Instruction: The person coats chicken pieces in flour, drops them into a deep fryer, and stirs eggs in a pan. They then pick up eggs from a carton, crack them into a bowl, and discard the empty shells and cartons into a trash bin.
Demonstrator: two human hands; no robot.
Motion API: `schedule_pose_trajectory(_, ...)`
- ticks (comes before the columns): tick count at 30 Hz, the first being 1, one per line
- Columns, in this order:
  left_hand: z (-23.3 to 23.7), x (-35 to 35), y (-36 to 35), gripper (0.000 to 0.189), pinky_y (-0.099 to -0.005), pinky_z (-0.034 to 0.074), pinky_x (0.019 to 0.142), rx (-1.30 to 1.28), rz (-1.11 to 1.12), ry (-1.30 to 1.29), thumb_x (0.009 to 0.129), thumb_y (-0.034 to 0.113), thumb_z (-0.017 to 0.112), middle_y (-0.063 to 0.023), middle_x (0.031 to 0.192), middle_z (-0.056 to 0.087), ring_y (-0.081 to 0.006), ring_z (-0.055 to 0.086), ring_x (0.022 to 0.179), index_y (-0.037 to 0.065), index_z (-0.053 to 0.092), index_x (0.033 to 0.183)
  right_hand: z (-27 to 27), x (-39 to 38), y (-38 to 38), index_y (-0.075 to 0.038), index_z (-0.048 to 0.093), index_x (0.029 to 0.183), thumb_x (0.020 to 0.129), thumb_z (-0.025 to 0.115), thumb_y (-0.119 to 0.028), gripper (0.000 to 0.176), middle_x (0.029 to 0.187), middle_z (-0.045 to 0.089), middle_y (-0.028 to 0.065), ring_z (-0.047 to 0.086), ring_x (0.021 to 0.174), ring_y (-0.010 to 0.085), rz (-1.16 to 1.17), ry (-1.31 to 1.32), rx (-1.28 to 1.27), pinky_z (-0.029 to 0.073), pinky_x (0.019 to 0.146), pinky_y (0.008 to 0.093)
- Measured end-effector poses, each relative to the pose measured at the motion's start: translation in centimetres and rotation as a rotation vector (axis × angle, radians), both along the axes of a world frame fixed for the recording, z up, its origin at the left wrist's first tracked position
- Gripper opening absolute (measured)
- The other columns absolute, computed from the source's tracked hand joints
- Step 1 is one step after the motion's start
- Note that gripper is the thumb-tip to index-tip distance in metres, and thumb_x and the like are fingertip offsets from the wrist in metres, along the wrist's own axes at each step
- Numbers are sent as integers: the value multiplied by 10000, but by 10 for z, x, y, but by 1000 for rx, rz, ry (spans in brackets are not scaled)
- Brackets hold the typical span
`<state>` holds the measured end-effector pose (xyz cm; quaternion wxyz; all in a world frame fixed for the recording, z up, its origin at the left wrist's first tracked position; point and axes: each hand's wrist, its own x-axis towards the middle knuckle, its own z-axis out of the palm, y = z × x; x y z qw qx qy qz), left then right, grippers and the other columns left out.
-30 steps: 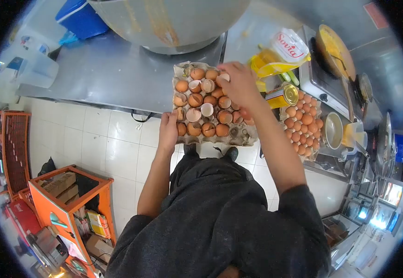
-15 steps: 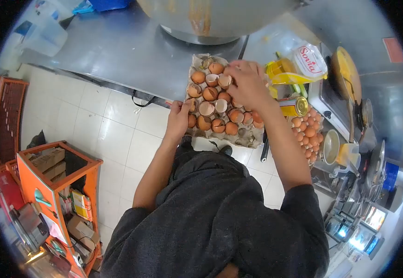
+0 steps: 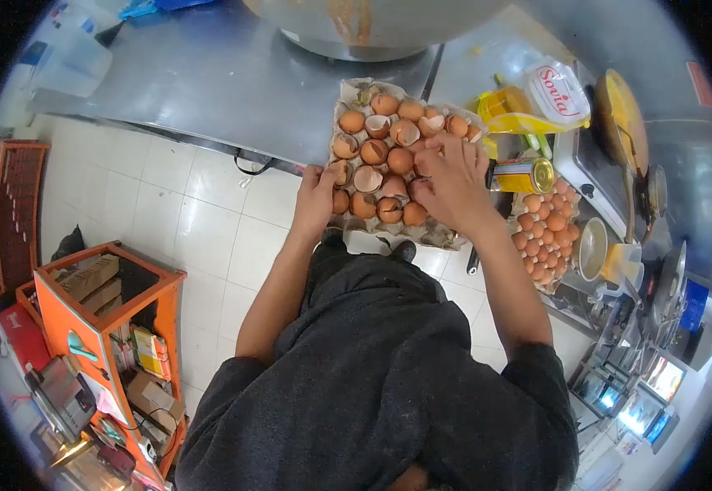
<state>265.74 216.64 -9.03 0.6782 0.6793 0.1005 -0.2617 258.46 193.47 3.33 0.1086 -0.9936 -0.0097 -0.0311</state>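
A grey pulp egg tray [image 3: 446, 237] hangs partly over the front of the steel counter, filled with cracked brown eggshells [image 3: 367, 178]. Some shells turn their white insides up; others show their brown domes. My left hand [image 3: 316, 196] grips the tray's left edge, thumb on top beside a shell. Over the right half of the tray, my right hand [image 3: 454, 180] has its fingers curled down on an eggshell, its fingertips partly hidden. The shells beneath the palm are out of sight.
A large metal pot [image 3: 364, 33] stands behind the tray. To the right are a Sovia oil pouch [image 3: 556, 94], a yellow can [image 3: 528, 175], a stove [image 3: 573, 164], whole eggs [image 3: 546, 233] and a metal bowl [image 3: 592, 250]. An orange cabinet [image 3: 78, 327] stands at lower left.
My right hand has moved from the tray's far right part toward me, uncovering shells in the back rows. My left hand stays on the edge. The view has shifted slightly.
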Motion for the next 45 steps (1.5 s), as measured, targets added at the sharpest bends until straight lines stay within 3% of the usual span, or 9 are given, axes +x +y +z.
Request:
schedule_pose_trajectory(6, -3, -3, 14, 301, -312, 491, 876, -195, 32, 61, 1024, 310, 550, -73, 1062, 598, -162, 567, 984, 23, 567, 1115, -11, -30, -32, -72, 655, 1132, 837, 747, -157, 321, 1161, 601, 119, 581, 1068, 333, -168, -279, 154, 451, 974, 448)
schedule_pose_trajectory(8, -8, -4, 21, 303, -337, 492, 945, -230, 14, 75, 1006, 245, 555, -107, 1142, 620, -194, 594, 1074, 27, 532, 1215, -25, -57, -35, -6, 631, 1199, 908, 722, -156, 340, 1147, 642, 137, 629, 1015, 270, -675, -266, 579, 492, 927, 361)
schedule_pose_trajectory(9, -6, -6, 22, 303, -337, 492, 945, -227, 8, 76, 1006, 245, 555, -107, 1142, 620, -194, 594, 1074, 27, 532, 1215, -38, -71, -36, -6, 631, 1199, 908, 722, -156, 340, 1147, 642, 137, 629, 1015, 270, -682, -267, 581, 492, 927, 361)
schedule_pose_trajectory(14, 6, -7, 28, 666, -397, 451, 1088, -401, -223, 65, 939, 113, 549, -199, 1394, 564, -283, 564, 1291, 76, 303, 1557, -75, -113, -7, 94, 571, 1305, 936, 693, -156, 462, 1260, 634, 181, 605, 1104, 214, -984, -138, 1113, 479, 982, 337)
schedule_pose_trajectory(22, 1, -6, 34, 832, -405, 406, 1143, -537, -286, 56, 855, 26, 552, -185, 1489, 492, -295, 516, 1358, 87, 222, 1616, -102, -114, -28, 100, 545, 1383, 923, 608, -217, 562, 1220, 677, 192, 643, 1089, 244, -1004, -46, 968, 491, 956, 331)
schedule_pose_trajectory(37, 15, -6, 46, 1020, -448, 380, 1186, -547, -281, 98, 682, 127, 599, -193, 1544, 426, -336, 448, 1434, 49, 193, 1615, -123, -135, -30, -49, 645, 1048, 910, 543, -156, 202, 874, 553, -31, 472, 796, 96, -951, -378, 1676, 363, 732, 237)
schedule_pose_trajectory(40, 30, -9, 50, 1048, -442, 356, 1202, -571, -284, 94, 659, 124, 594, -189, 1556, 407, -333, 424, 1448, 28, 180, 1618, -102, -144, -20, -39, 627, 1110, 916, 522, -152, 248, 1005, 610, 7, 531, 902, 114, -988, -203, 1526, 409, 824, 260)
schedule_pose_trajectory(43, 46, -17, 55, 1068, -442, 335, 1214, -568, -315, 85, 645, 128, 592, -193, 1565, 390, -336, 407, 1457, 11, 168, 1619, -67, -146, 14, 7, 534, 1339, 898, 507, -136, 465, 1319, 597, 111, 556, 1236, 195, -893, -513, 1728, 407, 1080, 318)
schedule_pose_trajectory(45, 48, -23, 48, 1087, -451, 310, 1229, -545, -362, 56, 627, 138, 591, -201, 1581, 372, -348, 379, 1478, 6, 166, 1618, -62, -154, 19, 16, 515, 1376, 894, 501, -130, 504, 1353, 583, 120, 547, 1260, 208, -875, -492, 1702, 402, 1091, 325)
